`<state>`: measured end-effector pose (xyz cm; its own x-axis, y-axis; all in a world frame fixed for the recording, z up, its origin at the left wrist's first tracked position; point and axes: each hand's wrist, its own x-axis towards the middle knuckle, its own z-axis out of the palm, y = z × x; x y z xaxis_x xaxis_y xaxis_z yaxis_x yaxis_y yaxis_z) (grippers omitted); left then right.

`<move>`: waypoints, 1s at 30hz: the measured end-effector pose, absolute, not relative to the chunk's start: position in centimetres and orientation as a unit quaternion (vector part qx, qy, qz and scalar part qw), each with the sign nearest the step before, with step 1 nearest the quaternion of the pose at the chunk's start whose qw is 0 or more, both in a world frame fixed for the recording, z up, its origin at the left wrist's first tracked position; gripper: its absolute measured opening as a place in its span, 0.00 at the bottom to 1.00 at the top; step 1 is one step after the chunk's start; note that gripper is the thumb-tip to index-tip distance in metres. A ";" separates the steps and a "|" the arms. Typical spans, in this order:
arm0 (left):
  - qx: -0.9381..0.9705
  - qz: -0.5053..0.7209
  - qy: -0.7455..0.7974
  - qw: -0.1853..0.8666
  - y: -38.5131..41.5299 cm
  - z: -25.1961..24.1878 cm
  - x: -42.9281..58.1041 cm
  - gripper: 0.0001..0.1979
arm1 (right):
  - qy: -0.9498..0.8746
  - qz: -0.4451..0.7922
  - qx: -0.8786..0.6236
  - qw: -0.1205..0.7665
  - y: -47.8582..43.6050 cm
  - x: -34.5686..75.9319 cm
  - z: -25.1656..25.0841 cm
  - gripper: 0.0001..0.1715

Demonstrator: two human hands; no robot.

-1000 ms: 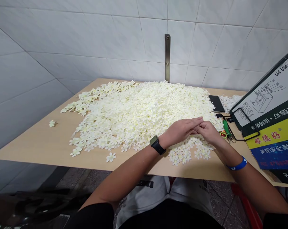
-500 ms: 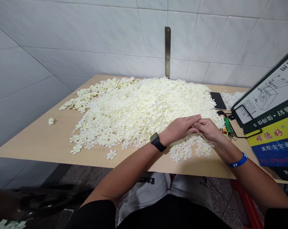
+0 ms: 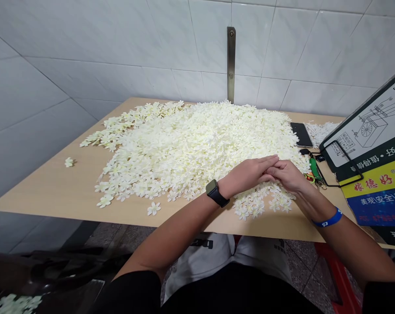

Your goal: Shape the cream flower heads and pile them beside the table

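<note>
My left hand (image 3: 245, 176), with a black watch at the wrist, reaches over the near right part of a large heap of white artificial flower heads (image 3: 197, 139). Its fingers are stretched out and overlap my right hand (image 3: 288, 175). The two hands touch at the fingers and thumbs. Most of my right hand's fingers are hidden behind the left, and whatever lies between the palms is out of sight. Just below the hands, a small cluster of the same flowers (image 3: 254, 206) lies on the tan table (image 3: 49, 187).
A phone (image 3: 301, 134) and small white pieces (image 3: 320, 131) lie right of the heap. A printed box (image 3: 374, 144) leans at the right, with a black cord and green tag (image 3: 313, 169) before it. A metal bracket (image 3: 231, 65) is fixed to the tiled wall.
The camera view has shifted slightly, moving the scene a little upward. My hands keep the same overlapped pose over the flowers.
</note>
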<state>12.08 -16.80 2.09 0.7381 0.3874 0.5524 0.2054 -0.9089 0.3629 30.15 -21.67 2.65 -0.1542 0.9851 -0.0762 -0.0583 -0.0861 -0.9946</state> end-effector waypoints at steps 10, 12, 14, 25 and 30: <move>0.893 0.397 0.153 0.147 -16.3 1.9 11.6 0.20 | -0.494 0.622 -0.414 0.445 -22.0 30.4 3.4 0.26; 0.896 0.384 0.148 0.164 -16.7 2.1 11.8 0.28 | -0.515 0.588 -0.425 0.457 -22.2 30.2 3.4 0.29; 0.903 0.356 0.156 0.181 -17.1 2.3 12.0 0.32 | -0.549 0.541 -0.437 0.464 -22.3 30.1 3.5 0.34; 0.864 0.470 0.123 0.128 -16.7 1.6 11.7 0.16 | -0.578 0.640 -0.336 0.379 -21.9 31.2 3.4 0.33; 0.887 0.385 0.136 0.215 -17.0 2.1 11.9 0.28 | -0.620 0.520 -0.392 0.438 -22.0 31.0 3.1 0.39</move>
<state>11.93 -17.03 2.14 0.6665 0.4068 0.6247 0.0762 -0.8708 0.4857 30.96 -22.01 3.15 -0.3090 0.9414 0.1355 0.0312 0.1524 -0.9878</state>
